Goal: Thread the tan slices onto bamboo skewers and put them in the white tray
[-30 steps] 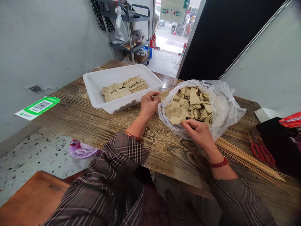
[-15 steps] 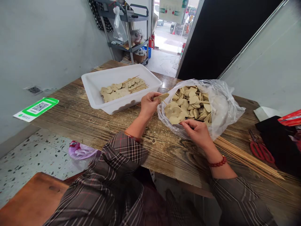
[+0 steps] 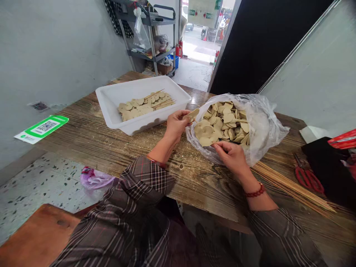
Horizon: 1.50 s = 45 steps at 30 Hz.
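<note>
Your left hand pinched a beige slice in its fingers; your right fingers pinched a thin skewer over the slice-filled bag.
Green "TSING" lettering marked the doorway sign; a QR card sat at the tabletop's left edge. Bare wood separated the white tray, holding more slices, from the near edge.

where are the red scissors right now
In the head view, the red scissors lie at the right on the table, between the loose sticks and the black cloth-like item.
</note>
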Each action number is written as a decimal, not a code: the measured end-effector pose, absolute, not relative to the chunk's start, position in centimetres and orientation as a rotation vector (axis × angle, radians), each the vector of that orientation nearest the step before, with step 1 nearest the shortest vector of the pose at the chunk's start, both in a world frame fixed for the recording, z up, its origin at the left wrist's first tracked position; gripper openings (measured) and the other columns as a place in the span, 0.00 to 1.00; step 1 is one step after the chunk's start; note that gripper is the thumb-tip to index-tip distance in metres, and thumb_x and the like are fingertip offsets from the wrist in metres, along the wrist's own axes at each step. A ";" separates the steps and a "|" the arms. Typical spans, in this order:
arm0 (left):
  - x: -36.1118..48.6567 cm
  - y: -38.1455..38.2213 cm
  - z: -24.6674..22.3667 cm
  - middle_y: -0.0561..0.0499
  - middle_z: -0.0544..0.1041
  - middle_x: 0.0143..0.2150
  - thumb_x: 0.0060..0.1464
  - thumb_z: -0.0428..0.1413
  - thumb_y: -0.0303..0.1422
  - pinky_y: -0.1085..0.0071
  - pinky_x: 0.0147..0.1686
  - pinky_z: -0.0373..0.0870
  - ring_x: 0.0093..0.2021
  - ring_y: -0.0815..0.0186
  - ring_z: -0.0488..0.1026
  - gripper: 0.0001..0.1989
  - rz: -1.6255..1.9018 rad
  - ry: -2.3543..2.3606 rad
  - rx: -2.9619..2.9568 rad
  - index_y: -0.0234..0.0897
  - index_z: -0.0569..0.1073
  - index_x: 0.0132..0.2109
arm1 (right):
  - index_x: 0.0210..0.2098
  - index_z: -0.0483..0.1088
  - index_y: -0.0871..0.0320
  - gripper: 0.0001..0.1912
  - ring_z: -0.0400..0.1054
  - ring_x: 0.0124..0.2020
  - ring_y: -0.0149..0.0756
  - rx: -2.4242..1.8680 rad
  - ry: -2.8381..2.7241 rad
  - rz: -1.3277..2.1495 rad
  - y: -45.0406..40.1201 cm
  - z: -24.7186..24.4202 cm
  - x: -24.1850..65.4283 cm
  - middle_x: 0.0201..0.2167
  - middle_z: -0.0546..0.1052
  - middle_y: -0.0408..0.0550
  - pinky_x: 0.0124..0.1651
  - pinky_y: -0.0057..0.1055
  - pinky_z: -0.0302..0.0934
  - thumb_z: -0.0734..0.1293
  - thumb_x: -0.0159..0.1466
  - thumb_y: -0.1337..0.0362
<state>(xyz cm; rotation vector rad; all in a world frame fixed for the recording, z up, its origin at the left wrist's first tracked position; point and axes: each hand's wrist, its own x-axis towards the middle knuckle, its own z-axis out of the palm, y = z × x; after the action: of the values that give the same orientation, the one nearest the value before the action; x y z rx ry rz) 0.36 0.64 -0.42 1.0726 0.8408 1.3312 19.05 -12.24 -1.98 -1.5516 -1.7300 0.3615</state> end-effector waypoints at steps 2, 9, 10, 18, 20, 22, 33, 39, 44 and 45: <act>0.3 0.4 -0.2 0.52 0.77 0.32 0.40 0.65 0.29 0.72 0.35 0.75 0.31 0.71 0.75 0.11 1.298 0.816 1.035 0.34 0.76 0.34 | 0.34 0.79 0.60 0.15 0.71 0.27 0.36 -1.547 -1.713 0.370 -12.2 -2.0 19.0 0.26 0.80 0.47 0.31 0.30 0.59 0.63 0.64 0.57; -0.1 0.5 0.1 0.51 0.77 0.34 0.44 0.59 0.21 0.74 0.32 0.75 0.31 0.69 0.77 0.11 1.256 0.794 0.865 0.33 0.73 0.38 | 0.34 0.79 0.60 0.15 0.69 0.24 0.34 -1.484 -1.696 0.432 -12.3 -2.0 19.2 0.22 0.77 0.46 0.27 0.28 0.57 0.64 0.64 0.57; -0.2 0.6 0.2 0.51 0.77 0.34 0.44 0.59 0.21 0.74 0.31 0.74 0.31 0.69 0.77 0.11 1.243 0.790 0.845 0.32 0.72 0.38 | 0.33 0.79 0.60 0.15 0.70 0.24 0.34 -1.476 -1.697 0.439 -12.3 -2.0 19.2 0.23 0.77 0.46 0.26 0.28 0.58 0.64 0.64 0.57; -0.3 0.7 0.6 0.51 0.77 0.32 0.51 0.57 0.24 0.71 0.33 0.75 0.29 0.69 0.77 0.04 1.233 0.760 0.758 0.32 0.72 0.36 | 0.34 0.79 0.60 0.15 0.72 0.27 0.36 -1.452 -1.696 0.447 -12.2 -2.2 19.6 0.25 0.79 0.47 0.28 0.29 0.61 0.65 0.64 0.57; -0.3 0.8 0.5 0.51 0.77 0.31 0.53 0.56 0.24 0.70 0.33 0.75 0.28 0.69 0.76 0.02 1.222 0.767 0.744 0.32 0.72 0.36 | 0.34 0.79 0.60 0.15 0.72 0.28 0.37 -1.451 -1.694 0.444 -12.1 -2.3 19.7 0.26 0.79 0.47 0.29 0.29 0.62 0.65 0.64 0.56; -0.3 0.8 0.5 0.51 0.76 0.29 0.53 0.56 0.23 0.70 0.34 0.75 0.27 0.70 0.76 0.02 1.206 0.778 0.725 0.32 0.71 0.36 | 0.34 0.79 0.59 0.14 0.73 0.28 0.37 -1.448 -1.698 0.449 -12.1 -2.4 19.8 0.27 0.80 0.47 0.29 0.30 0.63 0.65 0.64 0.56; -0.3 0.5 0.6 0.52 0.75 0.27 0.52 0.56 0.22 0.69 0.34 0.76 0.26 0.70 0.76 0.03 1.182 0.756 0.674 0.31 0.70 0.34 | 0.35 0.79 0.59 0.15 0.72 0.27 0.37 -1.454 -1.716 0.431 -12.0 -2.7 20.2 0.25 0.78 0.46 0.29 0.30 0.62 0.65 0.64 0.56; 0.0 0.5 0.5 0.53 0.75 0.27 0.53 0.55 0.21 0.72 0.32 0.75 0.24 0.72 0.75 0.02 1.221 0.753 0.720 0.30 0.71 0.33 | 0.35 0.78 0.60 0.16 0.70 0.26 0.35 -1.474 -1.728 0.438 -12.0 -2.7 19.8 0.23 0.77 0.46 0.27 0.29 0.59 0.63 0.65 0.55; 0.2 0.4 0.3 0.54 0.75 0.28 0.50 0.59 0.23 0.73 0.32 0.75 0.25 0.73 0.74 0.05 1.233 0.751 0.751 0.32 0.70 0.33 | 0.35 0.78 0.60 0.16 0.67 0.23 0.33 -1.501 -1.729 0.426 -12.1 -2.7 19.5 0.20 0.75 0.44 0.27 0.28 0.57 0.63 0.65 0.55; 0.2 0.3 0.3 0.54 0.75 0.28 0.49 0.60 0.23 0.73 0.32 0.75 0.25 0.73 0.74 0.05 1.231 0.749 0.755 0.32 0.70 0.33 | 0.35 0.78 0.60 0.16 0.67 0.23 0.33 -1.503 -1.727 0.426 -12.1 -2.7 19.5 0.20 0.74 0.43 0.27 0.28 0.57 0.63 0.65 0.55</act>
<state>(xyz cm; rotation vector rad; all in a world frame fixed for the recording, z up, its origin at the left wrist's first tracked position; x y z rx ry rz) 0.22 0.33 0.28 0.7552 0.7485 1.2313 19.46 -12.12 -2.66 -1.5034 -1.7274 0.4258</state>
